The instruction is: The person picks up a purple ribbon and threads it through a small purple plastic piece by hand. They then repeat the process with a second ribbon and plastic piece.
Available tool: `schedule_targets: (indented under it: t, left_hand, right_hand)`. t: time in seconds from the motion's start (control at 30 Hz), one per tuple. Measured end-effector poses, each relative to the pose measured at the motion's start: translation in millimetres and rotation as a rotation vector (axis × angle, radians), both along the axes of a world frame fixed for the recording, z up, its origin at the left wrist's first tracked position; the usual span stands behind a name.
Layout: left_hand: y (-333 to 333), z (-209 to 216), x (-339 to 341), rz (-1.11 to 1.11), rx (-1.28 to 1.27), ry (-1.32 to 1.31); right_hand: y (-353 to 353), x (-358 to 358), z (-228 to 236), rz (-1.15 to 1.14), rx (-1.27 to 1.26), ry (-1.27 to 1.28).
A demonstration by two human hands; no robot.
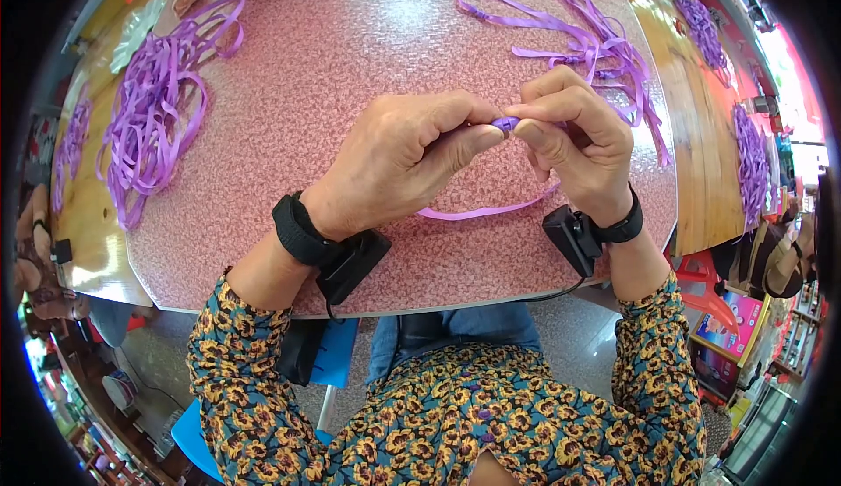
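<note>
Over the table's middle, my two hands meet at a small dark-purple wrapped or knotted part [505, 123] of a light-purple ribbon. My left hand [399, 158] is closed, pinching its left end between thumb and forefinger. From the other side my right hand [578, 140] pinches at its right end, fingers curled, and partly hides it. A strip of the same ribbon [491, 214] hangs in a curve below the hands, near the tabletop. Whether a fine thread runs between the fingertips is too small to tell.
The pink speckled table [289, 74] carries a heap of purple ribbons [153, 127] at left and a smaller bunch [604, 52] at far right. More ribbon bundles [751, 158] lie on the wooden table beyond its right edge. A red stool [705, 298] stands at lower right.
</note>
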State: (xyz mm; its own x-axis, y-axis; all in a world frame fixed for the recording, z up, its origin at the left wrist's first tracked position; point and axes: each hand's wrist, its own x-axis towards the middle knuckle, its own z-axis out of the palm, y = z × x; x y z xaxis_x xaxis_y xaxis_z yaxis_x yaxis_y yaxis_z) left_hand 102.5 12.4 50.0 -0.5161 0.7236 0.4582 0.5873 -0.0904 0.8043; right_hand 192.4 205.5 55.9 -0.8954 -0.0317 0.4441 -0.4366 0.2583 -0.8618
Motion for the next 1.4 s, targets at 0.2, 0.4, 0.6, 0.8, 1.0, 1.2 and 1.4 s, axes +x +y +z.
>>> schedule_targets:
  t: [0.2,0.4,0.6,0.8,1.0,1.2,1.4]
  left_hand:
    - [-5,7,-1,-0.073,-0.118,0.022]
    - [-7,6,-5,-0.095,-0.11,0.059]
    - [-9,13,-6,-0.083,-0.134,-0.016]
    - [-7,13,-3,-0.089,-0.139,-0.187]
    - [-1,2,1,-0.072,-0.079,-0.128]
    - [1,-4,3,-0.127,-0.09,-0.066]
    - [1,-6,5,-0.124,-0.009,-0.149]
  right_hand:
    - [4,1,6,-0.038,0.125,0.055]
    - [6,-5,7,0.002,0.454,0.333]
    - [-7,2,-3,-0.024,0.193,0.14]
    - [-6,1,1,-0.107,0.183,0.098]
    - [-5,1,-1,-0.128,0.185,0.132]
    - [-2,1,-2,-0.084,0.097,0.07]
    - [-2,2,0,-0.055,0.037,-0.046]
